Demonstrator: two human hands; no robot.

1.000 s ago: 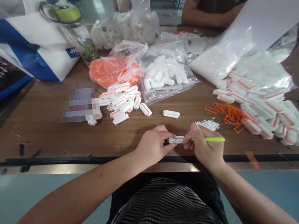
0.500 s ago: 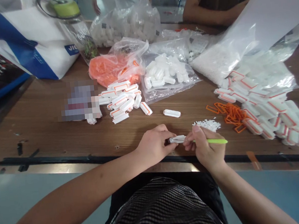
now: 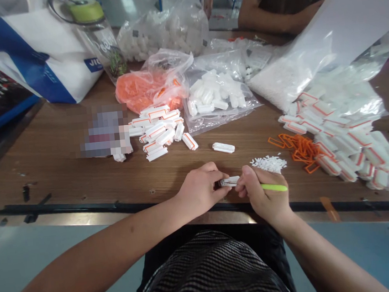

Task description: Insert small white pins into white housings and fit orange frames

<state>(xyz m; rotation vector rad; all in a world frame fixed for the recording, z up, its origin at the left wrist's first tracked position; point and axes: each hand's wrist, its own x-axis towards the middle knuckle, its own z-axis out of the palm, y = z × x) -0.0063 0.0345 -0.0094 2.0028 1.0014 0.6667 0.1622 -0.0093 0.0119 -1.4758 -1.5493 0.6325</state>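
Observation:
Near the table's front edge, my left hand [image 3: 201, 185] pinches one end of a small white plastic housing [image 3: 231, 181] between thumb and fingers. My right hand [image 3: 262, 190] grips a tool with a bright green handle [image 3: 274, 187] like a pen. Its thin tip reaches the housing, though the exact contact is too small to make out. Just beyond my right hand lies a heap of tiny white pieces [image 3: 268, 162]. A single white housing [image 3: 224, 147] rests farther back, apart from both hands.
Orange frames [image 3: 300, 149] lie beside piled white-and-orange housings [image 3: 356, 144] on the right. More housings [image 3: 160, 131] sit left of centre. Behind are an orange-filled bag [image 3: 147, 88], a bag of white parts [image 3: 215, 93] and a bottle [image 3: 102, 44]. A person's arm [image 3: 272, 21] rests across the table.
My right hand has shifted slightly left with the green-handled tool, whose handle now tilts down a little. My left hand and the housing stay in place. A person in the background has moved.

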